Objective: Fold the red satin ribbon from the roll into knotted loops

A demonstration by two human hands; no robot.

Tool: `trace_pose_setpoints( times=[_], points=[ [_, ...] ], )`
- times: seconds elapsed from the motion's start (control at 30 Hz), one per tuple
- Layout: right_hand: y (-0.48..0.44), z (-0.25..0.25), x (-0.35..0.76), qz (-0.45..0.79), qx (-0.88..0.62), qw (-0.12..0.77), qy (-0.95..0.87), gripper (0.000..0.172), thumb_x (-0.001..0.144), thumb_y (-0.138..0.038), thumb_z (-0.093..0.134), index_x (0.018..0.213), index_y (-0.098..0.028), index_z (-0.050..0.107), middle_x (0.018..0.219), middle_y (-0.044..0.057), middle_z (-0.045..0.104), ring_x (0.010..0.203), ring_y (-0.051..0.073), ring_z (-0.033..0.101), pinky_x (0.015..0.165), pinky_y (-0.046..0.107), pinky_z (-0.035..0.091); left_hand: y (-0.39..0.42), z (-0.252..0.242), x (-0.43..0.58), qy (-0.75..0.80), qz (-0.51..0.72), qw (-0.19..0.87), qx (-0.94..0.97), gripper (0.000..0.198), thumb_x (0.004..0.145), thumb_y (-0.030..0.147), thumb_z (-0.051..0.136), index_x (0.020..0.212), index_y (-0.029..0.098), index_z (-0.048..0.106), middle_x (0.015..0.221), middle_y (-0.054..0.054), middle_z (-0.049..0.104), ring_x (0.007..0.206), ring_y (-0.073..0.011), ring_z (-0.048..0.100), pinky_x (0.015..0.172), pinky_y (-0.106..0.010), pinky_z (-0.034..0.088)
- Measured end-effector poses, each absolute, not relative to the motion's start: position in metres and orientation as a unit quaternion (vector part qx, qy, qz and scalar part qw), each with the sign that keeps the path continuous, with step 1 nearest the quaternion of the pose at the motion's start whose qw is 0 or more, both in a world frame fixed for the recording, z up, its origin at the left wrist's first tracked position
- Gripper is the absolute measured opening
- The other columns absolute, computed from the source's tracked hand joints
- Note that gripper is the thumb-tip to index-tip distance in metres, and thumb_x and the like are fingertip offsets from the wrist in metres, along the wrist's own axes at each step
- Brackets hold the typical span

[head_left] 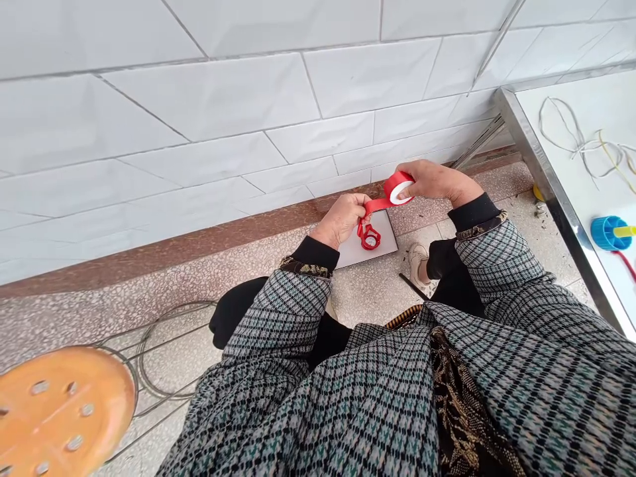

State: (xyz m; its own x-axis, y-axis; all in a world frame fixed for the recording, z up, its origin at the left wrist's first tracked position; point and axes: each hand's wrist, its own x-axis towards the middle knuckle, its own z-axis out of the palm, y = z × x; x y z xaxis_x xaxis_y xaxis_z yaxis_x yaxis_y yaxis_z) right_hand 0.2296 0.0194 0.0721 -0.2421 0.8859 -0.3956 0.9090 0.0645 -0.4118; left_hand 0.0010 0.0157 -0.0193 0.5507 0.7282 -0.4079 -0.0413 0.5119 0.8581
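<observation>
My right hand [433, 183] grips a roll of red tape [399, 188] from above, fingers curled over it. A strip of the tape runs down and left to my left hand [342, 220], which is closed on the strip's end. Under the left hand's fingers hangs a small red, ring-shaped object [370, 238] wound with the tape. Both hands are held out in front of my knees, above a white square panel [358, 249] lying on the floor by the tiled wall.
An orange perforated stool seat [59, 405] stands at the lower left with wire loops [163, 344] beside it on the speckled floor. A steel-edged white table [556, 179] at the right carries loose wires [581, 142] and a blue cap [609, 232]. My shoe [417, 260] rests near the panel.
</observation>
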Motion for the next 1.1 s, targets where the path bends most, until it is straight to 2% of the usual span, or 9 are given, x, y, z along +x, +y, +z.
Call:
trace_pose_setpoints(
  times=[0.1, 0.2, 0.33, 0.6, 0.67, 0.83, 1.0, 1.1],
  points=[
    [0.017, 0.075, 0.222, -0.28, 0.606, 0.069, 0.741, 0.013, 0.092, -0.015, 0.077, 0.102, -0.016, 0.068, 0.1, 0.006, 0.072, 0.085, 0.018, 0.057, 0.076, 0.03, 0.038, 0.015, -0.022, 0.005, 0.419, 0.257, 0.778, 0.391, 0.016, 0.048, 0.005, 0.052, 0.056, 0.018, 0.058, 0.048, 0.001, 0.046, 0.044, -0.0069, 0.034, 0.05, -0.026, 0.02],
    [0.015, 0.074, 0.216, -0.259, 0.592, 0.112, 0.755, 0.017, 0.096, -0.018, 0.077, 0.112, -0.015, 0.073, 0.105, 0.009, 0.076, 0.087, 0.02, 0.06, 0.075, 0.031, 0.037, 0.014, -0.025, 0.008, 0.421, 0.263, 0.786, 0.37, 0.012, 0.05, 0.007, 0.056, 0.053, 0.019, 0.052, 0.048, 0.002, 0.04, 0.044, -0.0053, 0.028, 0.048, -0.025, 0.014],
    [0.014, 0.068, 0.212, -0.241, 0.576, 0.151, 0.766, 0.029, 0.098, -0.021, 0.078, 0.126, -0.013, 0.076, 0.111, 0.013, 0.08, 0.094, 0.024, 0.067, 0.077, 0.032, 0.039, 0.012, -0.027, 0.012, 0.416, 0.261, 0.797, 0.35, 0.016, 0.06, 0.015, 0.065, 0.054, 0.02, 0.051, 0.053, 0.0, 0.04, 0.047, -0.0068, 0.031, 0.047, -0.027, 0.018],
    [0.005, 0.061, 0.195, -0.162, 0.539, 0.209, 0.8, 0.031, 0.101, -0.016, 0.075, 0.131, -0.007, 0.075, 0.124, 0.021, 0.081, 0.116, 0.037, 0.076, 0.08, 0.038, 0.044, 0.004, -0.02, 0.017, 0.41, 0.232, 0.773, 0.426, 0.046, 0.09, 0.036, 0.084, 0.063, 0.02, 0.05, 0.062, 0.004, 0.039, 0.054, -0.0074, 0.029, 0.058, -0.032, 0.017],
    [0.002, 0.062, 0.19, -0.148, 0.539, 0.218, 0.8, 0.03, 0.103, -0.014, 0.071, 0.132, -0.006, 0.075, 0.126, 0.022, 0.081, 0.12, 0.039, 0.077, 0.08, 0.039, 0.046, 0.002, -0.02, 0.018, 0.434, 0.213, 0.746, 0.457, 0.042, 0.091, 0.033, 0.085, 0.067, 0.02, 0.053, 0.063, 0.006, 0.041, 0.057, -0.0085, 0.03, 0.061, -0.032, 0.02],
    [-0.002, 0.064, 0.183, -0.134, 0.53, 0.234, 0.804, 0.033, 0.106, -0.011, 0.062, 0.136, -0.004, 0.073, 0.13, 0.025, 0.08, 0.128, 0.041, 0.075, 0.088, 0.04, 0.053, -0.002, -0.022, 0.023, 0.493, 0.209, 0.67, 0.515, 0.032, 0.082, 0.018, 0.088, 0.073, 0.019, 0.058, 0.068, 0.005, 0.052, 0.065, -0.0109, 0.039, 0.064, -0.031, 0.024],
    [-0.003, 0.062, 0.183, -0.118, 0.54, 0.224, 0.802, 0.034, 0.108, -0.007, 0.054, 0.136, -0.003, 0.073, 0.13, 0.026, 0.079, 0.129, 0.042, 0.074, 0.091, 0.043, 0.055, -0.003, -0.02, 0.024, 0.425, 0.223, 0.77, 0.422, 0.038, 0.095, 0.026, 0.076, 0.067, 0.02, 0.052, 0.065, 0.004, 0.044, 0.058, -0.0091, 0.032, 0.06, -0.031, 0.02],
    [-0.005, 0.066, 0.18, -0.107, 0.545, 0.227, 0.8, 0.036, 0.109, -0.006, 0.051, 0.137, -0.003, 0.073, 0.133, 0.025, 0.078, 0.133, 0.04, 0.073, 0.094, 0.042, 0.056, -0.003, -0.02, 0.023, 0.404, 0.226, 0.78, 0.422, 0.041, 0.097, 0.033, 0.076, 0.068, 0.02, 0.05, 0.066, 0.003, 0.044, 0.058, -0.009, 0.033, 0.059, -0.03, 0.021]
  ],
)
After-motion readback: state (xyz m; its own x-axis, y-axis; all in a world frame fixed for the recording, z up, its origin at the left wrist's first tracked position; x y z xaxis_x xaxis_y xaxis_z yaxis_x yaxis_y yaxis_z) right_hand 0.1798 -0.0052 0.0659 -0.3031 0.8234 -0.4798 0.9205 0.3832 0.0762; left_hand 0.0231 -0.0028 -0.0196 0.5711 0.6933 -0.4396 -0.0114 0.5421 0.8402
